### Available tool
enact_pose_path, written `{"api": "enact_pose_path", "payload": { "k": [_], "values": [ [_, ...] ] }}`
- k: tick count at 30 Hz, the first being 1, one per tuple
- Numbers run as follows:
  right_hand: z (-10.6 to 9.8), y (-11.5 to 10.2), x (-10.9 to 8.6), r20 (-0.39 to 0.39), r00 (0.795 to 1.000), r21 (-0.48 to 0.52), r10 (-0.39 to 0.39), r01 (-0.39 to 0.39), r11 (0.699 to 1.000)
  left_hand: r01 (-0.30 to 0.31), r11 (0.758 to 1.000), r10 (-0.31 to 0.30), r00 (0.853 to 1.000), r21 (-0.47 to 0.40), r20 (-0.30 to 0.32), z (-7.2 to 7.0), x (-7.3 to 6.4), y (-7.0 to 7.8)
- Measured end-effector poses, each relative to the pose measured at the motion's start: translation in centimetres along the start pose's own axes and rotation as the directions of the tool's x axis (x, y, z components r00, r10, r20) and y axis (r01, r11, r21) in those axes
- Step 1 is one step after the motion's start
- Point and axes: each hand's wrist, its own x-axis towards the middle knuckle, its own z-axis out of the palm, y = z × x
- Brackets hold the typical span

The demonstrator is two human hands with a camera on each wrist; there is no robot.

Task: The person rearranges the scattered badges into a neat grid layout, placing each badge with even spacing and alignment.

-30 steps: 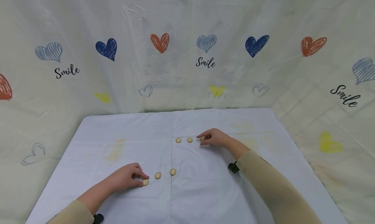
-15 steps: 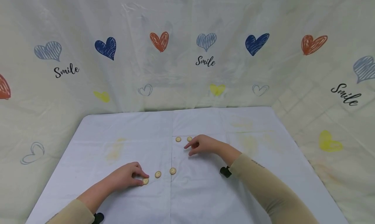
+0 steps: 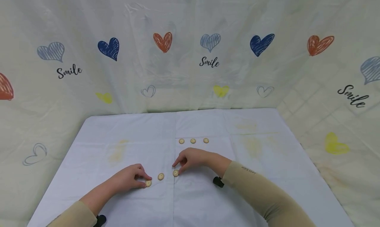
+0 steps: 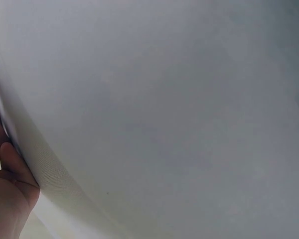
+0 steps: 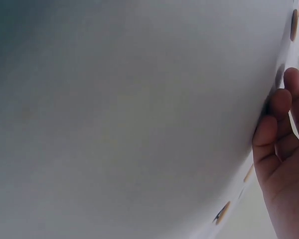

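Three round wooden buttons lie in a slanting row near the front of the white cloth. My left hand (image 3: 130, 178) pinches the leftmost button (image 3: 148, 183) between thumb and index finger. A middle button (image 3: 161, 176) lies just to its right, untouched. Above the rightmost button (image 3: 175, 173) is my right hand (image 3: 193, 158), its thumb tip at the button's right edge and its index finger extended past the far side. In the left wrist view, only part of the left hand (image 4: 12, 194) shows; the right wrist view catches the right hand's curved fingers (image 5: 265, 130) low against the cloth.
Farther back lies a second row: a left button (image 3: 181, 141), a centre button (image 3: 193, 141) and a right button (image 3: 206, 140). The white cloth (image 3: 207, 200) covers the table, backed by a curtain (image 3: 184, 68) printed with hearts.
My right hand has left the back row's right button and moved forward and left to the front row's rightmost button. The left hand has stayed on its button.
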Motion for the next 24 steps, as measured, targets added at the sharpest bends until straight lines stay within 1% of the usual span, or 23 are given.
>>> {"api": "enact_pose_path", "payload": {
  "k": [5, 9, 16, 24],
  "values": [
    [0.65, -0.09, 0.38, 0.003, 1.0, -0.064, 0.001, -0.001, 0.998, 0.017, 1.0, -0.017, 1.0, 0.004, 0.003, 0.06, 0.21, 0.17],
    [0.81, -0.22, 0.43, 0.005, 1.0, -0.099, -0.002, 0.003, 0.995, 0.015, 1.0, -0.015, 1.0, 0.007, 0.004, -0.01, 0.12, 0.24],
    [1.03, -0.35, 0.62, 0.016, 0.999, -0.168, -0.047, 0.049, 0.985, 0.002, 1.0, -0.002, 1.0, 0.011, 0.006, -0.19, -0.13, 0.23],
    [0.89, -0.96, 0.29, 0.027, 0.999, -0.194, -0.027, 0.032, 0.98, 0.009, 1.0, -0.009, 1.0, 0.001, 0.004, -0.07, 0.04, 0.11]
  ]
}}
